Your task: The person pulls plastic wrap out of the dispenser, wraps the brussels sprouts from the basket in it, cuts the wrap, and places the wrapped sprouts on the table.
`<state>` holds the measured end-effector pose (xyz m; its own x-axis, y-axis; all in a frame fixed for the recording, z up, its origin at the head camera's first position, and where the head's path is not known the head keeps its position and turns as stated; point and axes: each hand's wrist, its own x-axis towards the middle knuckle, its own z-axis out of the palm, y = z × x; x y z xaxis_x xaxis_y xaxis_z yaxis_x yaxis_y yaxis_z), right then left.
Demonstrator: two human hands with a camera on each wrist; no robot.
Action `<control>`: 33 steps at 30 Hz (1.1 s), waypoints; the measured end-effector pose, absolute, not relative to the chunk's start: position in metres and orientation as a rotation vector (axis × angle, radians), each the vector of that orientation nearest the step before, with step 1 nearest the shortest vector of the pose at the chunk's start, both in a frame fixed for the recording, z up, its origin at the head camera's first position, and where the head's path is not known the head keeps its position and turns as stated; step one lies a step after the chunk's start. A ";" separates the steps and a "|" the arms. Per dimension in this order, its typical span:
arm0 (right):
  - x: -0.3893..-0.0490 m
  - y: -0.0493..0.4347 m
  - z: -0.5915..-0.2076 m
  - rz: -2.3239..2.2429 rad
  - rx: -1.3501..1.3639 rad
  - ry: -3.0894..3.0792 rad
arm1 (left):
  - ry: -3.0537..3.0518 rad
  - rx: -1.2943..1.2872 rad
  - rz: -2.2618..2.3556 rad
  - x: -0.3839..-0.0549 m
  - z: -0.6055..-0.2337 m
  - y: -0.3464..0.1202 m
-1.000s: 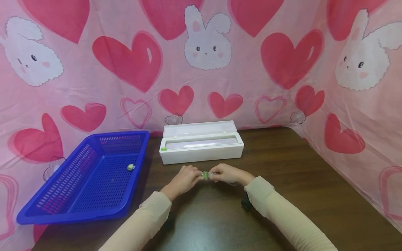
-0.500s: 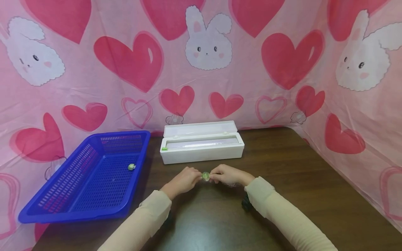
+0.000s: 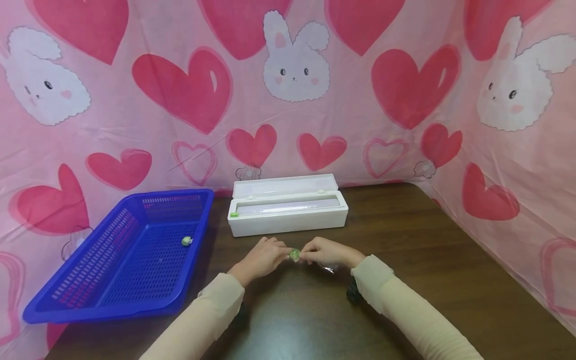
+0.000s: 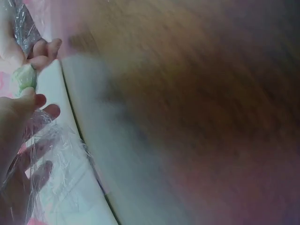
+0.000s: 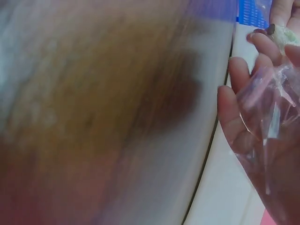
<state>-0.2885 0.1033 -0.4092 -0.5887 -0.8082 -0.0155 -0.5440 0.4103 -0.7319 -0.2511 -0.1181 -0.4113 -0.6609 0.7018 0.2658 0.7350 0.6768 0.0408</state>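
A small green piece (image 3: 294, 255) is held in the gap between the two hands, pinched at one side by the fingertips of the left hand (image 3: 265, 256) and at the other by those of the right hand (image 3: 330, 251). The hands are kept slightly apart, joined only through it. Its form is roundish, so no clear long axis can be made out, and which way it points cannot be told.

Clear film (image 5: 276, 108) is seen over the right palm in the right wrist view and across the left fingers in the left wrist view; in the head view little more than a glint is shown under the right hand.

Just beyond the hands, a white box (image 3: 288, 220) is set with its lid raised. Left of the left hand, another green piece (image 3: 186, 241) is contained in a blue basket (image 3: 108, 316).
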 end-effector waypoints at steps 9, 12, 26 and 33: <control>-0.289 0.103 -0.412 -1.074 -1.111 2.257 | -2.719 -1.137 -0.224 -0.249 -0.414 -0.119; -0.289 0.102 -0.413 -1.088 -1.101 2.272 | -2.759 -1.139 -0.194 -0.248 -0.414 -0.120; -0.295 0.106 -0.419 -1.164 -1.024 2.472 | -2.493 -0.877 -0.632 -0.250 -0.402 -0.116; -0.293 0.105 -0.415 -1.284 -0.779 2.515 | -2.516 -0.880 -0.867 -0.246 -0.402 -0.111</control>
